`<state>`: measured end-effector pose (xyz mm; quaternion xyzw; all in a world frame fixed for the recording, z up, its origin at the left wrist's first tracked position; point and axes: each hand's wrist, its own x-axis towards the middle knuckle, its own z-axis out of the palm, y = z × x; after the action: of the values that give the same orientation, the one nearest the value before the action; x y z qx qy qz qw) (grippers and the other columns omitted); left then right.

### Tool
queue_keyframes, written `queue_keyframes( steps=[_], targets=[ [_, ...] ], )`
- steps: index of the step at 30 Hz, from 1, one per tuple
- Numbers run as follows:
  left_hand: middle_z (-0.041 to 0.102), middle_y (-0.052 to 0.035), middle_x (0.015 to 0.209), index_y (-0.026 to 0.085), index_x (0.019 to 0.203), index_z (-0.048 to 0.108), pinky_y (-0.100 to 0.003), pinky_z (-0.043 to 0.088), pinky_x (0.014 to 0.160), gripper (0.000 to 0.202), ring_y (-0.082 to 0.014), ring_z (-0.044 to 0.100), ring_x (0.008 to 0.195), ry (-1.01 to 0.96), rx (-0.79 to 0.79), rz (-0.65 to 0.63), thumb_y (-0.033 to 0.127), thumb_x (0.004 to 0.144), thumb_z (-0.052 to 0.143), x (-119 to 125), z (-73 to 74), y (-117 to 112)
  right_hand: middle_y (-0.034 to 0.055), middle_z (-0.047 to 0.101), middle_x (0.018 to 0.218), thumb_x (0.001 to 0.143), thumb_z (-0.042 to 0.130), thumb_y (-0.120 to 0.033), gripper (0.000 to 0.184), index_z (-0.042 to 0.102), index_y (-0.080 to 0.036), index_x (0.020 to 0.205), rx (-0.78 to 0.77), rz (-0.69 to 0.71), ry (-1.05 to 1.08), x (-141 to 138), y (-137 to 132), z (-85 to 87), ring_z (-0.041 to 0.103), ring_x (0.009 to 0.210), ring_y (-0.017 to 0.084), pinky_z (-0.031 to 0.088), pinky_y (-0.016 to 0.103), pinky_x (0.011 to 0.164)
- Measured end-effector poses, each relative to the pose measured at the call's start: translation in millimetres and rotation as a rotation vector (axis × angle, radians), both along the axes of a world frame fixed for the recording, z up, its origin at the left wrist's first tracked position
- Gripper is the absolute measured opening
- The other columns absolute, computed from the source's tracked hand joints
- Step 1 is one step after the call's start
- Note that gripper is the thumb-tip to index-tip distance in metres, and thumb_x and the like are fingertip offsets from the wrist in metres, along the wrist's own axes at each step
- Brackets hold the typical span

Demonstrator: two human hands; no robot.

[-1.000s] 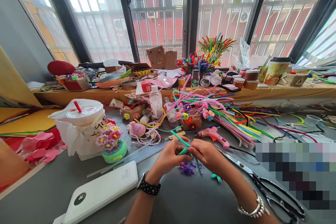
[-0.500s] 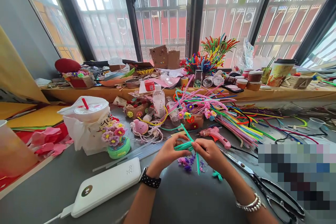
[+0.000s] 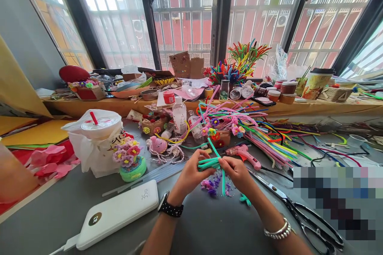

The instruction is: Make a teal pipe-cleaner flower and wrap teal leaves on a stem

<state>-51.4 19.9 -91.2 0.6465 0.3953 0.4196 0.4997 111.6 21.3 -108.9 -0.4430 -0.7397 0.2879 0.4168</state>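
Between my hands is a folded bundle of teal pipe cleaners [image 3: 210,163], with one end sticking up toward the back and another hanging down to the front. My left hand [image 3: 193,171] is wrapped round the looped part of the bundle. At its right end, my right hand [image 3: 235,169] pinches the teal strands between thumb and fingers. On the desk below lie purple and pink fuzzy scraps [image 3: 212,185]. A small teal pipe cleaner piece [image 3: 245,199] lies under my right wrist.
A white power bank [image 3: 119,213] lies at left, near a pipe cleaner flower pot [image 3: 131,163] and a bagged drink cup [image 3: 100,127]. Large scissors [image 3: 299,215] and a pink glue gun [image 3: 243,154] lie at right. Loose pipe cleaners [image 3: 269,143] spread behind.
My fingers have shifted slightly on the teal pipe cleaners. The bundle's loops now show more openly in my left hand, and the hanging end points straighter down.
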Motion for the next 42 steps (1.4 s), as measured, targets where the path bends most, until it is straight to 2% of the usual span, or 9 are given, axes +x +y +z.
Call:
queue_keyframes(
  steps=[5,10,16,19,22,24,32,37,42],
  targets=[
    [0.058,0.0010,0.074,0.017,0.091,0.052,-0.023,0.043,0.063,0.048,-0.0108,0.056,0.066,-0.281,-0.252,0.023,0.022,0.050,0.076,8.0,-1.8,1.9,-0.0048,0.028,0.051,0.083,0.032,-0.043,0.037,0.033,-0.019,0.055,0.036,-0.159,0.111,2.9,1.9,-1.5,0.030,0.049,0.010,0.025,0.022,0.047],
    [0.062,-0.0008,0.062,0.013,0.076,0.063,-0.027,0.046,0.060,0.029,-0.0130,0.057,0.057,-0.297,-0.267,0.055,0.030,0.055,0.072,15.6,-3.3,0.0,-0.0046,0.029,0.050,0.084,0.032,-0.042,0.037,0.032,-0.019,0.054,0.062,-0.194,0.119,0.4,-0.5,-0.9,0.030,0.048,0.010,0.025,0.023,0.046],
    [0.065,-0.0017,0.065,0.015,0.074,0.066,-0.027,0.049,0.057,0.018,-0.0155,0.059,0.056,-0.229,-0.038,0.200,0.030,0.064,0.064,19.4,-2.3,-3.0,-0.0046,0.026,0.051,0.082,0.034,-0.044,0.037,0.033,-0.019,0.054,-0.006,-0.126,0.162,0.2,-3.4,3.6,0.025,0.047,0.009,0.021,0.023,0.042],
    [0.067,-0.0025,0.076,0.017,0.073,0.066,-0.027,0.050,0.060,0.012,-0.0170,0.061,0.065,-0.145,0.119,0.209,0.026,0.067,0.060,16.6,-1.3,-4.6,-0.0052,0.023,0.052,0.080,0.036,-0.047,0.038,0.032,-0.019,0.054,-0.128,-0.051,0.261,0.1,-4.6,5.4,0.021,0.046,0.008,0.018,0.022,0.040],
    [0.066,-0.0028,0.074,0.018,0.065,0.066,-0.028,0.049,0.065,0.008,-0.0178,0.061,0.069,-0.069,0.232,0.204,0.023,0.068,0.060,12.4,-1.8,-3.7,-0.0056,0.020,0.052,0.078,0.038,-0.049,0.038,0.032,-0.019,0.055,-0.213,0.023,0.342,0.4,-5.2,6.7,0.019,0.046,0.008,0.018,0.022,0.041],
    [0.066,-0.0030,0.071,0.016,0.068,0.065,-0.028,0.048,0.065,0.009,-0.0180,0.061,0.067,-0.110,0.174,0.164,0.025,0.066,0.063,9.8,-2.6,-1.0,-0.0058,0.020,0.053,0.079,0.038,-0.048,0.038,0.031,-0.020,0.055,-0.198,0.029,0.337,2.2,-4.9,7.8,0.019,0.046,0.008,0.018,0.022,0.041],
    [0.068,-0.0075,0.071,0.010,0.075,0.065,-0.028,0.048,0.066,0.027,-0.0160,0.062,0.065,-0.353,-0.327,0.007,0.035,0.064,0.066,10.1,-5.1,3.4,-0.0046,0.029,0.051,0.084,0.033,-0.040,0.037,0.032,-0.019,0.054,0.075,-0.129,0.095,8.8,-4.1,11.3,0.029,0.048,0.009,0.024,0.023,0.046],
    [0.068,-0.0033,0.073,0.015,0.085,0.066,-0.027,0.047,0.068,0.033,-0.0149,0.061,0.066,-0.334,-0.310,-0.038,0.023,0.054,0.074,12.3,-1.5,-0.5,-0.0040,0.032,0.051,0.085,0.033,-0.037,0.036,0.032,-0.019,0.054,0.142,-0.151,0.018,5.2,-2.9,8.6,0.032,0.048,0.009,0.026,0.023,0.046],
    [0.066,-0.0028,0.063,0.013,0.074,0.066,-0.029,0.048,0.063,0.025,-0.0154,0.060,0.059,-0.290,-0.250,0.075,0.028,0.055,0.073,15.2,-1.8,-0.1,-0.0037,0.033,0.052,0.085,0.033,-0.036,0.036,0.031,-0.019,0.053,0.182,-0.132,-0.014,4.6,-2.7,9.2,0.033,0.049,0.010,0.026,0.023,0.048]
  ],
)
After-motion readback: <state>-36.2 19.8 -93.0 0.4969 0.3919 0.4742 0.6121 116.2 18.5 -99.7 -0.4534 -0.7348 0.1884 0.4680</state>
